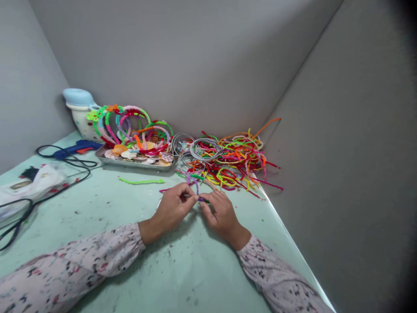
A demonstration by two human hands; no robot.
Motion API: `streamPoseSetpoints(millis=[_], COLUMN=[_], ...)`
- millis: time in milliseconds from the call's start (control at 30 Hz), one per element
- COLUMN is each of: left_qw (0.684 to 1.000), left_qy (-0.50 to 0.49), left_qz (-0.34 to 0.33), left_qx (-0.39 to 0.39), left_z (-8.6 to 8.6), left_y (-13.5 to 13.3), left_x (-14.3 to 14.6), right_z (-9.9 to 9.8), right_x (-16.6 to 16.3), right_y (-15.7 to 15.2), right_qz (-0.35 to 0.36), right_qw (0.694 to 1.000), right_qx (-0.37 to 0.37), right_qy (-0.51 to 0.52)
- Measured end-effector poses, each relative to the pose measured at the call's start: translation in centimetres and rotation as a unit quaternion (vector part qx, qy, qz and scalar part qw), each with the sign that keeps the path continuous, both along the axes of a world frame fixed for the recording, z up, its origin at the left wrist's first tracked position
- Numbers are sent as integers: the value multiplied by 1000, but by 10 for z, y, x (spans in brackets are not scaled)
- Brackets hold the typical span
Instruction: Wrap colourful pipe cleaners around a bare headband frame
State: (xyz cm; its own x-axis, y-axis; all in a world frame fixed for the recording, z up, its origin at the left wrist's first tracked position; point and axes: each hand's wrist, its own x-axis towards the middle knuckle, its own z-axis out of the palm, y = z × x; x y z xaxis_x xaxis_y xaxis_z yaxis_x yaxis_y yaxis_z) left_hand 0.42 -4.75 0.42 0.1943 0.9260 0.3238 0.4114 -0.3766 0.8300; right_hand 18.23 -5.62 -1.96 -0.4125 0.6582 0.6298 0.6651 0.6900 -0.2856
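My left hand (177, 203) and my right hand (221, 211) meet near the middle of the table, fingertips almost touching. Between them runs a purple pipe cleaner (197, 187), its loose end standing up above the fingers. Left thumb and forefinger pinch it, and the right fingers close on it just beside them. A curved peach-coloured piece (208, 184) arcs behind the right fingers; how it joins the purple one is hidden. A single lime-green pipe cleaner (140, 181) lies flat on the table, left of and beyond my left hand.
Behind my hands spreads a heap of coloured pipe cleaners (241, 156) with wire coils (205, 150). A metal tray (137, 164) holds shells and fuzzy hoops. Farther left are a blue glue gun (78, 148), its black cord (63, 188), a plastic bag (48, 180) and a lidded container (81, 113).
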Motion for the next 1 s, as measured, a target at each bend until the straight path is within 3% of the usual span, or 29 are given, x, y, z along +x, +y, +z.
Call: streamPoseSetpoints(millis=[633,1000], left_qw=[1000,992], left_qy=[-13,22], left_qz=[-4,-37], left_qx=[3,120], left_z=[-2,-4], left_y=[-1,-4], left_x=[1,1], right_z=[-3,-4], right_x=[2,3], right_y=[1,2], right_qz=[-3,-14], right_qw=[1000,1000], right_qx=[17,12], right_qy=[-25,23])
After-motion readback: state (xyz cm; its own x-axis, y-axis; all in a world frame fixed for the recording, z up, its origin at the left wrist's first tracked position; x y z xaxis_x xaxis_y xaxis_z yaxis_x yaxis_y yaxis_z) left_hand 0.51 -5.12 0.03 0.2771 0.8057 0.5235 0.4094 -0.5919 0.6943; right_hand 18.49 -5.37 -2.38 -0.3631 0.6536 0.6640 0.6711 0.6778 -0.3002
